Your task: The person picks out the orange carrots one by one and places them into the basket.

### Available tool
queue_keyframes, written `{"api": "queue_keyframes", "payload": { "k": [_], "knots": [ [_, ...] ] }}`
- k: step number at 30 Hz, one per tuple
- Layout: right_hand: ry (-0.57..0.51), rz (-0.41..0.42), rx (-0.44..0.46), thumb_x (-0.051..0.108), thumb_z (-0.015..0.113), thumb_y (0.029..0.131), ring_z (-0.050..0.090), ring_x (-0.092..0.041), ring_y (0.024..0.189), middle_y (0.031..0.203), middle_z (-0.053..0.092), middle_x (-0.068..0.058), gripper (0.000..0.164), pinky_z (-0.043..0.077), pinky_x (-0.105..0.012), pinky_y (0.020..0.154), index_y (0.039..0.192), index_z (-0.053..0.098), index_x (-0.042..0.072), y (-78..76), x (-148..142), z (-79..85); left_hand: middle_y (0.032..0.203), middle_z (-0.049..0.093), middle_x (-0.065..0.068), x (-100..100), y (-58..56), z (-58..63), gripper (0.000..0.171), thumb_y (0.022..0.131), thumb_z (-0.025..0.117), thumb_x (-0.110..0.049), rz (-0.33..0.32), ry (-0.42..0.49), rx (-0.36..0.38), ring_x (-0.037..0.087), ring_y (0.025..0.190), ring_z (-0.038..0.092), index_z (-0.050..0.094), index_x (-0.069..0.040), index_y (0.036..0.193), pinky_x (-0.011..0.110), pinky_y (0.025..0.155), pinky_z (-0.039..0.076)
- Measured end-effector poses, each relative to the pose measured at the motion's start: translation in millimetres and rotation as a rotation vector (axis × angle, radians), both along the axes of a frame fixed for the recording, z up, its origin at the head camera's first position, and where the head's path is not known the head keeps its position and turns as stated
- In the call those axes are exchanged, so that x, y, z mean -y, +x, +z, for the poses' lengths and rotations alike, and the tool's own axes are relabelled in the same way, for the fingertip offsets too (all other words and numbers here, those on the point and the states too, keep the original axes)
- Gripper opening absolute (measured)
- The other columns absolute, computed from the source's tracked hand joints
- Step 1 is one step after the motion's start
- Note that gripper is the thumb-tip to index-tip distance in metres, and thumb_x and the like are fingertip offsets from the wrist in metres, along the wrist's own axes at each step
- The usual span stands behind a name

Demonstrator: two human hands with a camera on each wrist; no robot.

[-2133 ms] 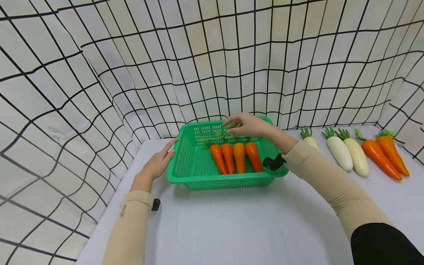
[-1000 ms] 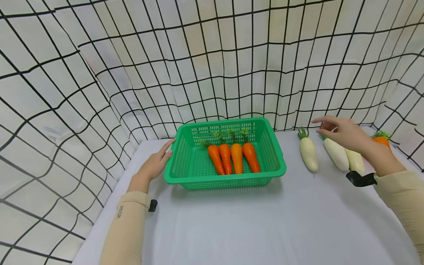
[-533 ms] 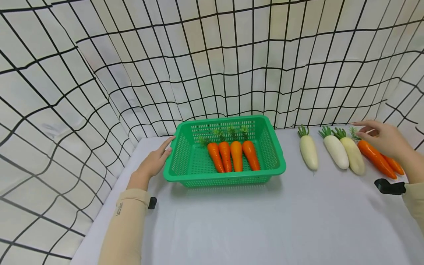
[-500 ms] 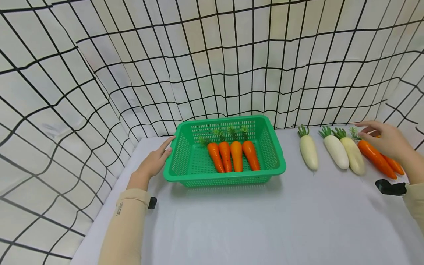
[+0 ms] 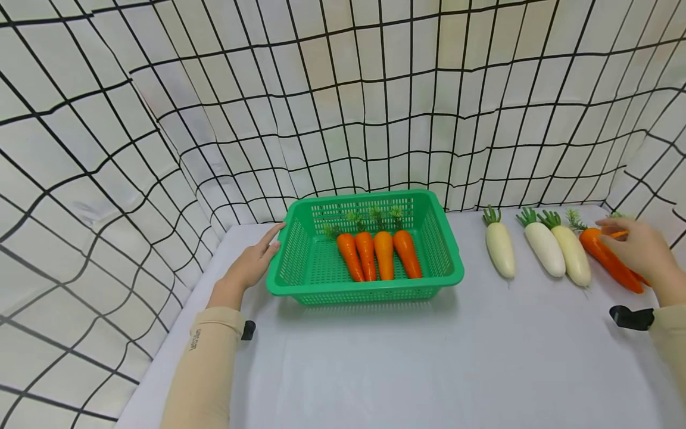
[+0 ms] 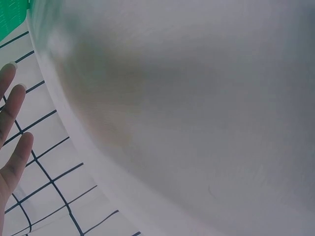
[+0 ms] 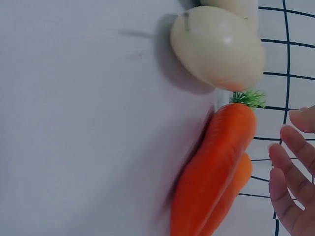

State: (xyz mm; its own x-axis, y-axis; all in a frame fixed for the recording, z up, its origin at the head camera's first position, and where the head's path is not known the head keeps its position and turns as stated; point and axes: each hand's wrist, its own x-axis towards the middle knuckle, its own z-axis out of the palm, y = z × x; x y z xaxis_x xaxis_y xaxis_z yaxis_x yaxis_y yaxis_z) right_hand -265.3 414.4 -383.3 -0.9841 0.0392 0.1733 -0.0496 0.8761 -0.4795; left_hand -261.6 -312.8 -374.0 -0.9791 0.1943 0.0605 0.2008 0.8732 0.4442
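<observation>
Over two carrots (image 5: pixel 611 263) at right, the right hand (image 5: pixel 638 247) is held with fingers slightly spread; one thick end (image 7: pixel 236 118) should be pinched. The basket (image 5: pixel 364 287) is touched by the left hand (image 5: pixel 250 263), fingers extended.

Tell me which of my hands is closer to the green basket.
Your left hand. It is at the left edge of the green basket; your right hand is off to its right, past the white radishes, at the loose carrots.
</observation>
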Motion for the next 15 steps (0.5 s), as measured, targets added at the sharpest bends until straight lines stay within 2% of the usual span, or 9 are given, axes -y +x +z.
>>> {"api": "queue_keyframes", "payload": {
  "k": [8, 15],
  "knots": [
    [0.004, -0.062, 0.083, 0.008, 0.057, 0.100, 0.035, -0.066, 0.117, 0.132, 0.039, -0.047, 0.049, 0.029, -0.078, 0.095, 0.140, 0.040, -0.014, 0.4, 0, -8.5, 0.140, 0.052, 0.037, 0, 0.3, 0.3, 0.059, 0.112, 0.023, -0.050, 0.003, 0.000, 0.001, 0.056, 0.121, 0.056, 0.017, -0.025, 0.165, 0.063, 0.085, 0.049],
    [0.034, -0.092, 0.147, 0.019, 0.059, 0.101, 0.031, -0.069, 0.120, 0.136, 0.034, -0.048, 0.062, 0.030, -0.075, 0.095, 0.147, 0.031, -0.012, -1.5, -1, -15.2, 0.134, 0.056, 0.037, -1, 0.9, -1.7, 0.059, 0.112, 0.023, -0.050, 0.001, -0.001, -0.002, 0.055, 0.119, 0.058, 0.016, -0.026, 0.166, 0.064, 0.086, 0.049]
  ]
}}
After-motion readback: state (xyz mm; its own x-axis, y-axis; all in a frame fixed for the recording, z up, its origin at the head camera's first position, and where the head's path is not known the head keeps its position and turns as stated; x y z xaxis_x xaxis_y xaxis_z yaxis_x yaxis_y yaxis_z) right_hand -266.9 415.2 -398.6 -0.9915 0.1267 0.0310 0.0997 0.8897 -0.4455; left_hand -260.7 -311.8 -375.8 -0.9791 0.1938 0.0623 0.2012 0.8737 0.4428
